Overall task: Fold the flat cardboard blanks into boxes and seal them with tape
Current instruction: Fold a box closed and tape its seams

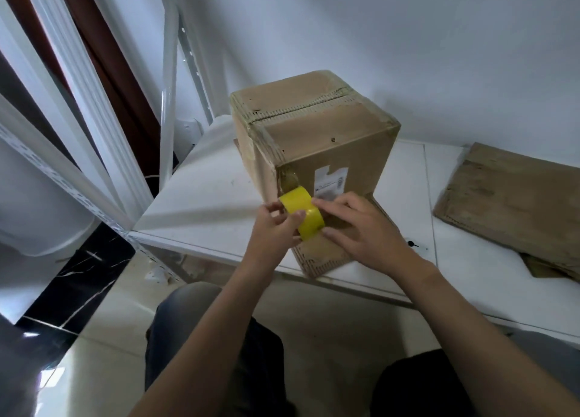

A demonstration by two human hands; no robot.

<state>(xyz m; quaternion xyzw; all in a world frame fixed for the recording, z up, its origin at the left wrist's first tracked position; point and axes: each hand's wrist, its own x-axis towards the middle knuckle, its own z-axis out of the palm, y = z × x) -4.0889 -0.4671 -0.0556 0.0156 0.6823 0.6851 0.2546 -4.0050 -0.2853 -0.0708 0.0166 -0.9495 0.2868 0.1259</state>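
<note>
On the white tabletop (204,203) in front of you, near its front edge, a cardboard box (314,124) stands upright with its top flaps closed, a narrow seam running across them. A white label (329,181) sits on the face turned toward you. Your hands are close together, low on that face. Your left hand (273,231) grips a yellow tape roll (303,211), fingers curled round it and the roll pressed against the box's near corner. Your right hand (361,228) lies beside it with fingers mostly straight, the forefinger touching the roll and the others resting on the cardboard. Something glossy, possibly a strip of tape, shows on the corner just above the roll. Flat cardboard blanks (508,203) lie stacked well apart to the right.
</note>
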